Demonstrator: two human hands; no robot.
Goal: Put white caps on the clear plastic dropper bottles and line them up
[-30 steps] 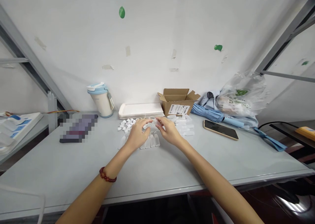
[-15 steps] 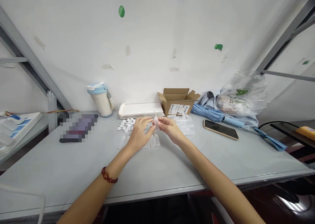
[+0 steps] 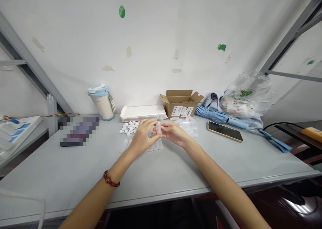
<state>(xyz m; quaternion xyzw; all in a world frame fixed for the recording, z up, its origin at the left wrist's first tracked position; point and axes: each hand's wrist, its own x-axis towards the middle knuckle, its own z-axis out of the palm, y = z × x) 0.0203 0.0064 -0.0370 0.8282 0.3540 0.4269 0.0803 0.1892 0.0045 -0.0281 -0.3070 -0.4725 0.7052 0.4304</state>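
Note:
A small translucent plastic case (image 3: 158, 128) stands upright between my hands above the desk, with a thin white cord at its top. My left hand (image 3: 143, 136) pinches it from the left, thumb low and index finger near the top. From the right, the fingers of my right hand (image 3: 173, 133) close on it, partly hidden behind it. Several similar cases with cords (image 3: 157, 144) lie in a row below my hands, partly covered by the left one. Small white plastic pieces (image 3: 128, 127) are heaped left of the hands, and more clear cases (image 3: 190, 124) lie to the right.
At the back are a stack of white envelopes (image 3: 143, 112), an open cardboard box (image 3: 179, 107) and a blue-lidded tumbler (image 3: 102, 103). A phone (image 3: 224, 131), blue umbrella (image 3: 213, 115) and plastic bag (image 3: 245, 98) are on the right. A pixelated dark object (image 3: 82, 131) lies left.
The case has turned upright and shows fully between my fingers. My left thumb has moved against its lower end, while my right fingers have shifted beside and behind it.

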